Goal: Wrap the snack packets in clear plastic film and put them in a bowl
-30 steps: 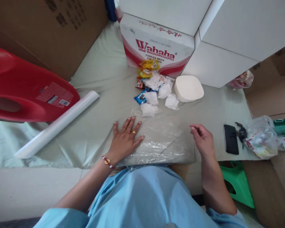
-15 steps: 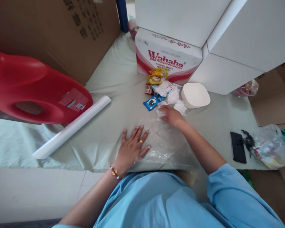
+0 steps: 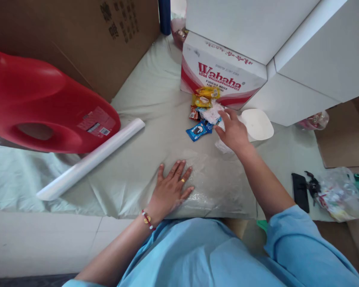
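Pale green cloth point(image 3: 164, 137) lies creased. Clear plastic film point(image 3: 221, 189) lies near front edge; left hand point(image 3: 171, 189) flat on it, fingers spread, gripping nothing. Beyond film, right hand point(image 3: 235, 133) over white packets point(image 3: 212, 114), thumb and fingers parted; cannot tell whether anything is held. Blue packet point(image 3: 196, 131) just left, white bowl point(image 3: 259, 124) right, Wahaha box point(image 3: 223, 69) behind, red jug point(image 3: 56, 101) far left.

It looks like a home: Wahaha water carton point(image 3: 227, 65) and wrapped snacks point(image 3: 202, 101) at one o'clock, phone point(image 3: 300, 192) at four, red handled jug point(image 3: 61, 101) at nine.
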### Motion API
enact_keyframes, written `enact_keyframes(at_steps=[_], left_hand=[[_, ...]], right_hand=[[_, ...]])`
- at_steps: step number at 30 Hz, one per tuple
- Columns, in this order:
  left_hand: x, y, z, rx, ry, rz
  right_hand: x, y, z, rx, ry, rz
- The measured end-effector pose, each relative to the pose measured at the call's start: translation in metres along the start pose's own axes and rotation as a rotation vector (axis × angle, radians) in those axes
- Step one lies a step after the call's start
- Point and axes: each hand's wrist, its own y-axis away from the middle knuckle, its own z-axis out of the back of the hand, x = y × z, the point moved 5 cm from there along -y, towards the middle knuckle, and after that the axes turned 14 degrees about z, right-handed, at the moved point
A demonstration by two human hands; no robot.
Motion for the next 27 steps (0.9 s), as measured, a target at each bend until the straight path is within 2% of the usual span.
enact_keyframes(at_steps=[3, 6, 9, 13, 16, 19, 22, 24, 27], left_hand=[[0.0, 0.0, 0.001, 0.003, -0.01, 0.005], [0.001, 0.001, 0.002, 0.005, -0.007, 0.013], [0.001, 0.001, 0.001, 0.003, 0.003, 0.007], [0.002, 0.0, 0.0, -0.002, 0.023, 0.001], [0.003, -0.001, 0.0, -0.003, 0.035, -0.007], [0.003, -0.002, 0.001, -0.003, 0.036, -0.02], [0.003, -0.002, 0.002, -0.007, 0.032, -0.018], [0.003, -0.002, 0.004, -0.01, 0.022, -0.007], [0.002, -0.003, 0.005, -0.014, 0.006, -0.001]], right_hand=[[0.017, -0.037, -0.017, 0.065, 0.003, 0.07], [0.01, -0.046, -0.034, 0.162, 0.03, 0.098], [-0.017, -0.026, -0.04, 0.176, 0.081, 0.065], [-0.06, 0.011, -0.034, 0.176, 0.1, -0.027], [-0.079, 0.014, -0.026, 0.245, -0.018, -0.059], [-0.079, -0.014, -0.011, 0.236, -0.085, -0.049], [-0.065, -0.063, 0.004, 0.044, -0.023, -0.049], [-0.054, -0.094, 0.002, -0.054, 0.013, -0.066], [-0.045, -0.125, -0.018, -0.038, 0.019, -0.105]])
